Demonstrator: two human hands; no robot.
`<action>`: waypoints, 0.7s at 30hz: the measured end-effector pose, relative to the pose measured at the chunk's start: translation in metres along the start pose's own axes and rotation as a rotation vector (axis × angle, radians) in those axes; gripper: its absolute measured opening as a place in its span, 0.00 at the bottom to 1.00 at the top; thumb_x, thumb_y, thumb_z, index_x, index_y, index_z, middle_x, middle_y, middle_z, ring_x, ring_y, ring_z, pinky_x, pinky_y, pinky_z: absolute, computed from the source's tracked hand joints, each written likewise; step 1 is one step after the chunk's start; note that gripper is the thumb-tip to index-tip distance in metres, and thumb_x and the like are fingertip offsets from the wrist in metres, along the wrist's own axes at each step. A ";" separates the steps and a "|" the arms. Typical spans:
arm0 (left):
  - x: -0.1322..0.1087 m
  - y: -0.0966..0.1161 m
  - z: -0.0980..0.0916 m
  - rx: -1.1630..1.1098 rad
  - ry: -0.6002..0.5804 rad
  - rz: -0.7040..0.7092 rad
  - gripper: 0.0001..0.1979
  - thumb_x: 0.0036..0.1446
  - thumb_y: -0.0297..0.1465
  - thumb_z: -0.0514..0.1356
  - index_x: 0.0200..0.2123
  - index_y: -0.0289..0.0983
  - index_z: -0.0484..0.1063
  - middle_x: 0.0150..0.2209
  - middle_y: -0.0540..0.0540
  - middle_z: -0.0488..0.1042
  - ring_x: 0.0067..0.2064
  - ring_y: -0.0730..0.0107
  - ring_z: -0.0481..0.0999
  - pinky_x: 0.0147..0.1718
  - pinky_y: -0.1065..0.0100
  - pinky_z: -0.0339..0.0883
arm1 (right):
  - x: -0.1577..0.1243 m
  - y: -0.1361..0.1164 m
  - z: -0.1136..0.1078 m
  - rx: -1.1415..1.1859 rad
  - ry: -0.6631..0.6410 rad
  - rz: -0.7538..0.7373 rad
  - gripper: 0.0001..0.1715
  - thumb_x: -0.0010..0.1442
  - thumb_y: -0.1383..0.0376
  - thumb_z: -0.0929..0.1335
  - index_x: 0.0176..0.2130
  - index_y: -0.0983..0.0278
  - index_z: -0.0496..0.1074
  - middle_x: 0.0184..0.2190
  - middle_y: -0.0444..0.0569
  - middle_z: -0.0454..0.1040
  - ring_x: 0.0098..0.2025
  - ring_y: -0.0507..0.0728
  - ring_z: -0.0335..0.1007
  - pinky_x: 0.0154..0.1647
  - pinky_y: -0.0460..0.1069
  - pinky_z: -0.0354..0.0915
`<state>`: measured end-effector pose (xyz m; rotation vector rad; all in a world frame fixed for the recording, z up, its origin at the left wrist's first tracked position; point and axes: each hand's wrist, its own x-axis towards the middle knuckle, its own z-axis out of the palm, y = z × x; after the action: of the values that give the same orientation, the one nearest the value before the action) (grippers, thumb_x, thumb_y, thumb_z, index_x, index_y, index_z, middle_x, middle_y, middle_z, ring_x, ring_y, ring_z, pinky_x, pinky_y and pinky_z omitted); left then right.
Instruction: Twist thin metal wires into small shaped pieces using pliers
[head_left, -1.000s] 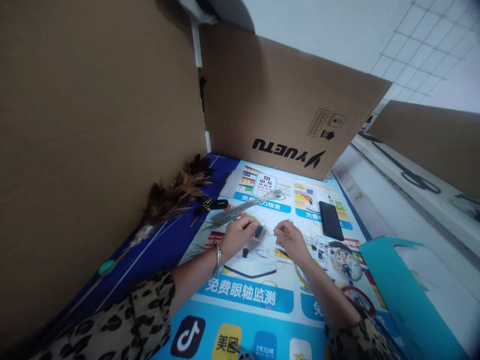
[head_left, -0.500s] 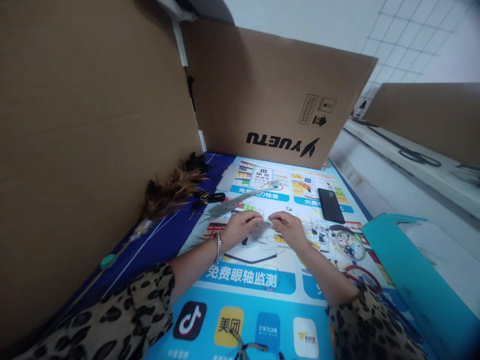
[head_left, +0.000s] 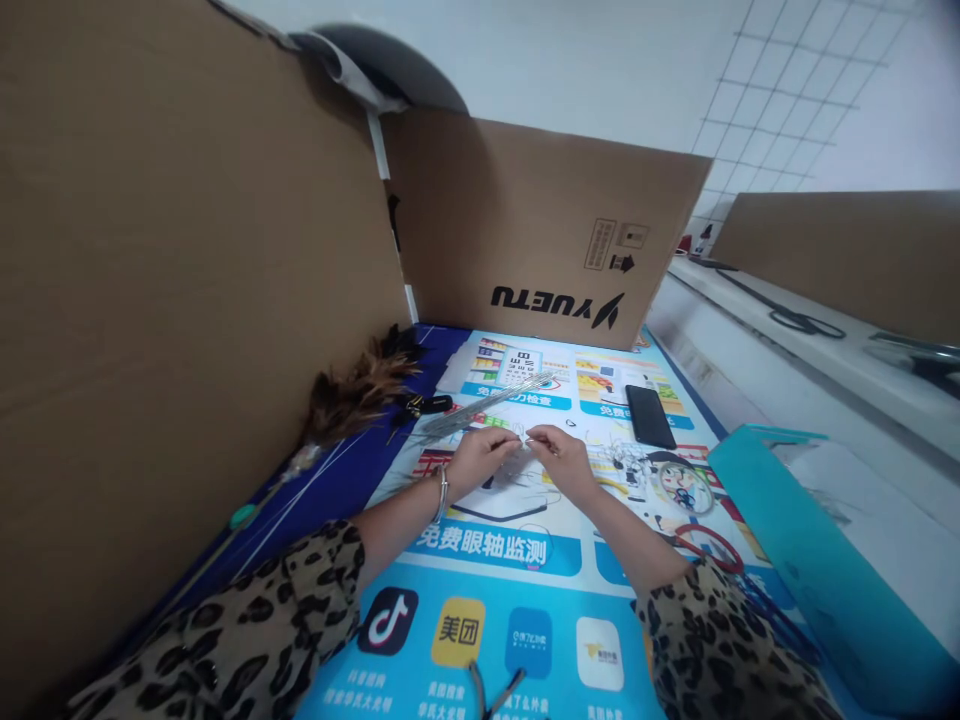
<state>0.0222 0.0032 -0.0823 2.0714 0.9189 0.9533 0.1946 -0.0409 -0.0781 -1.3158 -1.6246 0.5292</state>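
Note:
Over the middle of the printed mat, my left hand is closed in a pinch, a silver bracelet on its wrist. My right hand pinches too, its fingertips almost meeting those of the left. Between the fingertips shows a small whitish, wiry piece, too small to name. Just beyond my left hand lies a bundle of thin silver wires. Loose dark and pale bits are scattered to the right of my right hand.
Cardboard panels stand at the back and left. Brown feathers lie at left. At right are a black phone, a clear round dish, red-handled and blue-handled tools, and a teal box. Dark tool tips show at the bottom edge.
My hands have come closer together, fingertips now nearly touching around the small piece. The camera view has tilted up and shifted slightly.

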 end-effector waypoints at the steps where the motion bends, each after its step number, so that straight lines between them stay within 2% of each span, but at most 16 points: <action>1: 0.000 -0.002 0.000 0.006 0.001 -0.013 0.13 0.55 0.37 0.53 0.34 0.36 0.74 0.28 0.49 0.73 0.27 0.75 0.69 0.27 0.73 0.61 | 0.000 0.000 0.000 0.000 -0.007 0.004 0.11 0.55 0.61 0.63 0.37 0.59 0.72 0.33 0.44 0.74 0.33 0.52 0.70 0.37 0.47 0.66; 9: 0.001 -0.005 0.006 0.048 -0.056 0.013 0.10 0.54 0.32 0.53 0.35 0.38 0.74 0.26 0.50 0.73 0.27 0.75 0.70 0.28 0.74 0.61 | -0.003 0.004 0.000 0.041 -0.063 0.038 0.12 0.55 0.62 0.61 0.38 0.60 0.70 0.30 0.43 0.73 0.28 0.50 0.70 0.31 0.45 0.66; 14: -0.001 0.000 0.006 -0.020 -0.003 -0.030 0.07 0.51 0.33 0.55 0.33 0.38 0.70 0.26 0.52 0.73 0.25 0.76 0.70 0.27 0.73 0.63 | -0.003 0.001 0.000 0.026 -0.087 0.064 0.13 0.55 0.62 0.60 0.39 0.60 0.69 0.26 0.42 0.72 0.24 0.50 0.68 0.25 0.44 0.64; 19: -0.001 0.003 0.005 -0.089 -0.036 -0.019 0.06 0.52 0.31 0.54 0.33 0.38 0.68 0.26 0.52 0.73 0.27 0.74 0.72 0.28 0.72 0.64 | -0.004 0.000 0.001 -0.001 0.001 0.065 0.13 0.55 0.62 0.60 0.40 0.59 0.68 0.29 0.42 0.72 0.25 0.50 0.68 0.27 0.45 0.64; 21: -0.001 0.002 0.005 -0.131 -0.067 -0.020 0.07 0.54 0.32 0.52 0.35 0.37 0.67 0.26 0.50 0.73 0.28 0.73 0.73 0.28 0.72 0.65 | -0.004 0.001 0.002 -0.007 -0.003 0.061 0.13 0.55 0.63 0.60 0.40 0.59 0.68 0.28 0.42 0.72 0.24 0.49 0.67 0.27 0.45 0.64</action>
<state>0.0266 -0.0005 -0.0838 1.9680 0.8186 0.9036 0.1934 -0.0438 -0.0811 -1.3740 -1.5941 0.5622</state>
